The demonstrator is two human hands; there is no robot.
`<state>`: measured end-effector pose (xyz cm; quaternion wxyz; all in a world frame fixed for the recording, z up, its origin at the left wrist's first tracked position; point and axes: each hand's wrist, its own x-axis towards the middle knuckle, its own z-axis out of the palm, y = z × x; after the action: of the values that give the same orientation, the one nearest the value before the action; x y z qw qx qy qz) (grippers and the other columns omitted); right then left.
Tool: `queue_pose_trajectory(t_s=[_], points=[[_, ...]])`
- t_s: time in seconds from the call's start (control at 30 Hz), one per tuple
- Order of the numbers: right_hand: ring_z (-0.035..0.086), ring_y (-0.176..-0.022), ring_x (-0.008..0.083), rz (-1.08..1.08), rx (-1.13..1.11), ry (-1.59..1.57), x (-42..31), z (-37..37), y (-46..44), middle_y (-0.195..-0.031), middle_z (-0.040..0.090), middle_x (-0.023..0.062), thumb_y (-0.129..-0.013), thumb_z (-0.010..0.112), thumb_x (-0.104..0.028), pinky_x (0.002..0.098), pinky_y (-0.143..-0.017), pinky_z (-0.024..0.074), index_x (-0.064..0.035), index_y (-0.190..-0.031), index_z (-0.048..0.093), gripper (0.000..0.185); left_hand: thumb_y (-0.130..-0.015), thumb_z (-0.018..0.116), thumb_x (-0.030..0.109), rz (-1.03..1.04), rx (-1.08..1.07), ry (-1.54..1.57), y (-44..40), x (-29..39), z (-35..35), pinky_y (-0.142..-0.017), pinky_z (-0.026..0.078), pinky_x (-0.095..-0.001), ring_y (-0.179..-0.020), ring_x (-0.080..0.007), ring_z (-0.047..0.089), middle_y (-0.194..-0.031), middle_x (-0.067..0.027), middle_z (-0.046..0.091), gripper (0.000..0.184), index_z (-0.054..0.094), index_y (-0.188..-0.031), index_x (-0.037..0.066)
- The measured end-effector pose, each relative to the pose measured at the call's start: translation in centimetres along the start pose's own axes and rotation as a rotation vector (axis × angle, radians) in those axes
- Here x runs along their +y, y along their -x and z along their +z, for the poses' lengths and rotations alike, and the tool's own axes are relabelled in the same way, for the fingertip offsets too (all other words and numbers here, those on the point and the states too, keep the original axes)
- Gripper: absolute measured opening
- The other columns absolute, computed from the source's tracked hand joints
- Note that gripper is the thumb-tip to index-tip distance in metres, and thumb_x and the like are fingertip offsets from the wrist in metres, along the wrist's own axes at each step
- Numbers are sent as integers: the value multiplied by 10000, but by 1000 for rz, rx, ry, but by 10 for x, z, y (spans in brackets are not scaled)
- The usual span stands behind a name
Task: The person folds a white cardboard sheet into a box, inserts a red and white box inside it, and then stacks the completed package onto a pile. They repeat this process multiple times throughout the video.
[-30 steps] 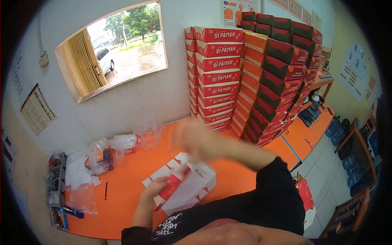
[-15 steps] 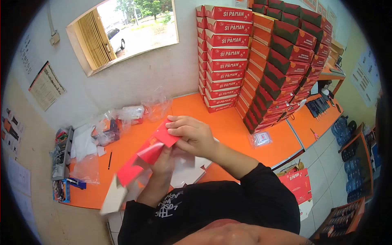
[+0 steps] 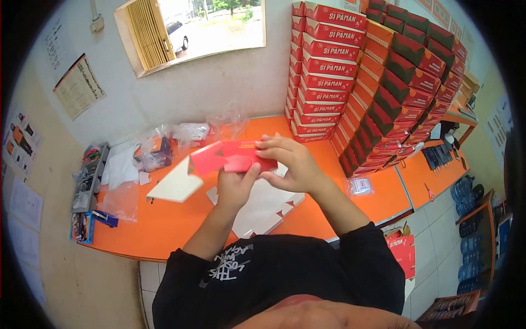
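A partly folded red cardboard box [image 3: 207, 159] with a pale inner side is held up above the orange table. My left hand [image 3: 235, 188] grips it from below, thumb pressed against its red panel. At the box's right end, my right hand [image 3: 296, 166] has its fingers over the top edge and its thumb underneath. A long pale flap [image 3: 176, 184] sticks out to the left. Under my hands lie flat white cardboard blanks [image 3: 263, 211] with notched edges, partly covered by my left arm.
Tall stacks of red boxes [image 3: 327, 85] and dark-and-red boxes [image 3: 408, 88] stand at the back right. Plastic bags [image 3: 227, 127], a grey organizer [image 3: 87, 183] and a blue stapler-like object [image 3: 106, 219] are to the left. A clear packet [image 3: 360, 186] and scissors [image 3: 429, 192] lie rightward.
The box has swung from a steep slant to nearly level, its pale flap now spread leftward. Both hands shifted right in view, and the camera view turned slightly left.
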<state>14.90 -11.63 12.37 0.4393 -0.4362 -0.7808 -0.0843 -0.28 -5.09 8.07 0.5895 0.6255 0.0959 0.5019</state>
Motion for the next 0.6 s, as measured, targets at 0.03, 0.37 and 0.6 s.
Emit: queue_pose_trajectory(t_s=[0.03, 0.37, 0.6], points=[[527, -1065, 291, 14, 84, 9, -13, 5, -9, -1079, 574, 135, -630, 722, -155, 424, -920, 398, -66, -1003, 604, 401, -832, 527, -12, 6, -14, -238, 1, -21, -6, -816, 501, -335, -980, -243, 567, -1104, -138, 533, 340, 440, -1160, -14], [625, -705, 251, 209, 58, -16, -15, 54, 10, -773, 627, 92, -690, 646, -43, 321, -604, 501, -32, -818, 584, 143, -811, 583, 47, -82, -111, 405, 10, 6, 2, -833, 485, -326, -1019, -240, 551, -1152, -136, 506, 444, 392, -1205, -25], [541, -991, 293, 259, 138, 41, 4, 60, 23, -1015, 579, 134, -696, 652, -42, 370, -834, 445, -90, -903, 631, 213, -797, 623, 88, -232, -12, 632, 1, -1, -7, -845, 474, -319, -1046, -239, 539, -1186, -134, 487, 528, 358, -1237, -32]])
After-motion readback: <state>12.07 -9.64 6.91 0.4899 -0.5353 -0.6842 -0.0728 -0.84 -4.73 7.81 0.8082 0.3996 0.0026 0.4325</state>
